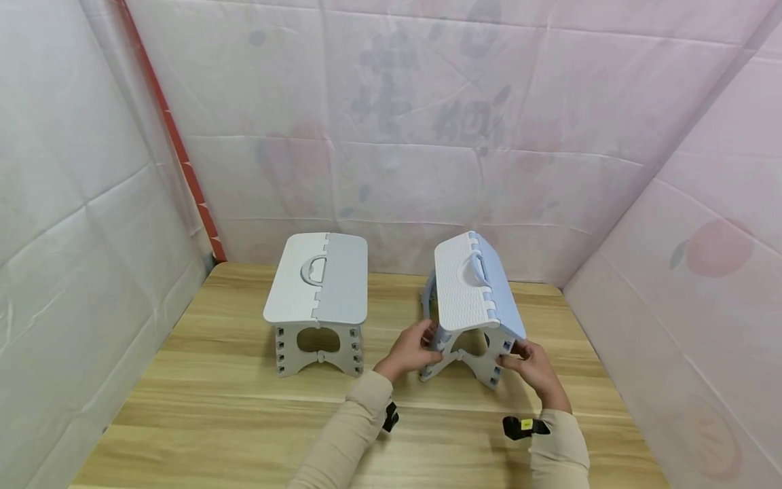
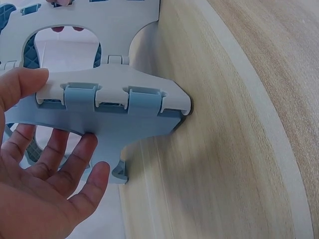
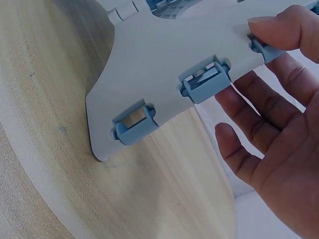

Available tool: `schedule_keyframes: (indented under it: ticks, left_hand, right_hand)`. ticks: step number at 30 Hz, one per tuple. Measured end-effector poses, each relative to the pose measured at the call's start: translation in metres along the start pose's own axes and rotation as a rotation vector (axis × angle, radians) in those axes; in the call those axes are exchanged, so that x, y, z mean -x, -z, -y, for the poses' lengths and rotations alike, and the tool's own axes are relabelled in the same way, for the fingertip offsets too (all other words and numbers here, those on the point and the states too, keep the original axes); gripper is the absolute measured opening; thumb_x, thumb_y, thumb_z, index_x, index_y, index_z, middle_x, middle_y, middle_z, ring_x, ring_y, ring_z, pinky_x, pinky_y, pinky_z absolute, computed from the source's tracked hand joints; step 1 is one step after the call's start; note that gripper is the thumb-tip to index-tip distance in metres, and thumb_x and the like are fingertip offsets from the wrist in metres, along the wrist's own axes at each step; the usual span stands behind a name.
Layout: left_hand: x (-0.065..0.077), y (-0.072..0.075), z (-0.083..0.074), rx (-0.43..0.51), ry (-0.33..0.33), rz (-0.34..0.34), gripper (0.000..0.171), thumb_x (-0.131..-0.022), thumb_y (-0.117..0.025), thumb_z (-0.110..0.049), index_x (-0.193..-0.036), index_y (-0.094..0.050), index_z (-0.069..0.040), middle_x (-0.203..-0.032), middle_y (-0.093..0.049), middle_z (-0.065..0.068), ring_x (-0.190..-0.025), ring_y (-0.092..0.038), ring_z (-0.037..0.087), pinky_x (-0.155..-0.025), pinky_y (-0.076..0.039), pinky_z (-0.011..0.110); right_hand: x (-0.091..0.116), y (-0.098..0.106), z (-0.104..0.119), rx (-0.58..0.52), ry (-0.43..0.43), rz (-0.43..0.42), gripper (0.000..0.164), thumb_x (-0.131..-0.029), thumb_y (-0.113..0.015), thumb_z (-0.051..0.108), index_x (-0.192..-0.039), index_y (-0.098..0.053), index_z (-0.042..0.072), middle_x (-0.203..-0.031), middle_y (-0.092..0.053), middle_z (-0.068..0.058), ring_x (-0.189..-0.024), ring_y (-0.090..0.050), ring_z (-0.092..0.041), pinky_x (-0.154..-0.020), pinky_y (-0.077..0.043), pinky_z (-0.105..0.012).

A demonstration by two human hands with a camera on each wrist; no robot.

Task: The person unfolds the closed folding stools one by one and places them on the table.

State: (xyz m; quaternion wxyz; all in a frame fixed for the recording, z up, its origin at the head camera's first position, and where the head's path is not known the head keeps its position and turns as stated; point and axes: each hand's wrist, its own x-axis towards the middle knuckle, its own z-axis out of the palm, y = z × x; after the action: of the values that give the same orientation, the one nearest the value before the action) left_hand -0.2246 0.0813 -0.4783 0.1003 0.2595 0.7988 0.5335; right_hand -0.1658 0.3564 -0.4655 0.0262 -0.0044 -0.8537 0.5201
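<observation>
A blue-and-white folding stool (image 1: pixel 464 285) stands partly folded at the right of the table, its two seat halves sloping down from a raised middle ridge with a blue handle. My left hand (image 1: pixel 409 350) grips its left leg edge; in the left wrist view the thumb lies on the white panel and the fingers (image 2: pixel 75 157) curl under the blue side. On the opposite side my right hand (image 1: pixel 533 368) holds the right leg edge, thumb on the white panel (image 3: pixel 164 64) and fingers behind it. The far legs are mostly hidden.
To the left, a grey-and-white folding stool (image 1: pixel 345 285) stands fully unfolded with a flat seat. Both are on a wood-grain table (image 1: pixel 244 421). Pale printed sheets (image 1: pixel 391 170) hang behind and at both sides, with a red strip (image 1: pixel 177 139) in the left corner.
</observation>
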Motion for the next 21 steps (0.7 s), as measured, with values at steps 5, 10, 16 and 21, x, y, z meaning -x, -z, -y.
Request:
schedule_keyframes:
  ticks: [5,10,16,21]
  left_hand:
    - [0.0016,0.0024,-0.0021,0.014,0.008,0.005,0.040,-0.074,-0.072,-0.008,-0.109,-0.054,-0.010,-0.096,-0.056,0.001,-0.086,-0.058,0.019,-0.070,-0.047,0.027]
    - [0.0025,0.0034,-0.0018,0.023,0.014,0.004,0.041,-0.074,-0.072,-0.010,-0.112,-0.054,-0.011,-0.097,-0.056,0.002,-0.088,-0.058,0.021,-0.071,-0.047,0.028]
    - [0.0033,0.0033,-0.0007,0.031,0.017,0.005,0.043,-0.075,-0.072,-0.010,-0.114,-0.054,-0.010,-0.098,-0.056,0.002,-0.088,-0.057,0.021,-0.070,-0.047,0.029]
    - [0.0038,0.0028,-0.0013,0.035,0.017,0.005,0.042,-0.075,-0.072,-0.010,-0.113,-0.054,-0.011,-0.097,-0.056,0.002,-0.087,-0.057,0.019,-0.070,-0.047,0.028]
  right_hand:
    - [0.0022,0.0011,0.0009,-0.016,0.011,0.004,0.040,-0.076,-0.070,0.001,-0.112,-0.057,-0.012,-0.101,-0.063,-0.014,-0.090,-0.055,-0.009,-0.074,-0.046,-0.027]
    - [0.0038,0.0003,0.0030,-0.033,-0.005,0.001,0.037,-0.077,-0.069,0.002,-0.110,-0.057,-0.011,-0.101,-0.062,-0.014,-0.089,-0.055,-0.009,-0.073,-0.047,-0.027]
    - [0.0052,-0.0007,0.0051,-0.062,-0.004,-0.004,0.036,-0.078,-0.069,0.001,-0.109,-0.057,-0.011,-0.100,-0.062,-0.013,-0.087,-0.056,-0.009,-0.073,-0.048,-0.026]
    - [0.0062,0.0004,0.0056,-0.066,-0.004,-0.006,0.038,-0.077,-0.069,0.000,-0.111,-0.056,-0.012,-0.101,-0.062,-0.014,-0.088,-0.056,-0.008,-0.073,-0.048,-0.025]
